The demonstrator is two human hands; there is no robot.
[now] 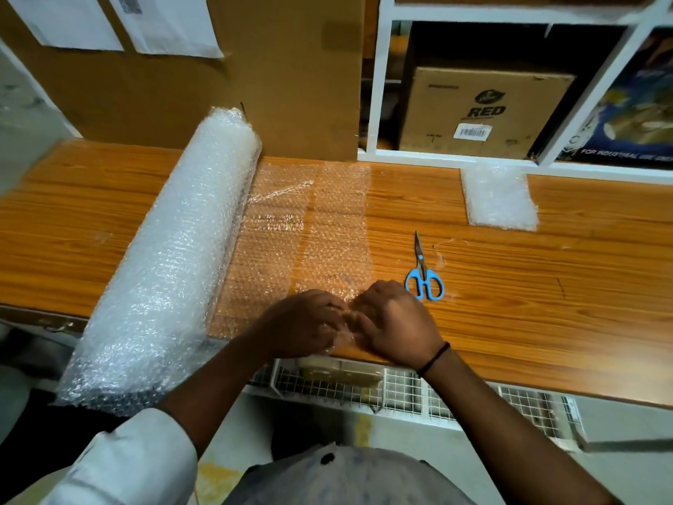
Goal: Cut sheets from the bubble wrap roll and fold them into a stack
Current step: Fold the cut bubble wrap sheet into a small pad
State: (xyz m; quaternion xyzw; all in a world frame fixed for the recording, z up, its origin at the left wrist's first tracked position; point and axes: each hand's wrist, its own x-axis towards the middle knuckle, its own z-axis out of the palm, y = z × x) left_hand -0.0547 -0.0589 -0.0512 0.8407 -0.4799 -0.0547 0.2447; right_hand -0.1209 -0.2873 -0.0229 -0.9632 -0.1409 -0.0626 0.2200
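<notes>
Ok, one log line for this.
left hand, right hand: gripping sheet edge | scissors: idle, beside sheet | stack: far right | roll: left

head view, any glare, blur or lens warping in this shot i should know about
In the head view the wide lens bows the table edge and tilts the shelf posts; glare whitens the roll; the sheet looks soft where the left hand and right hand grip it; the scissors are crisp.

The clear bubble wrap sheet [302, 231] lies flat, running away from my grip at its near edge, with the fat roll [171, 256] lying left, the closed blue-handled scissors [424, 275] just right and the folded stack [500, 198] far right.
</notes>
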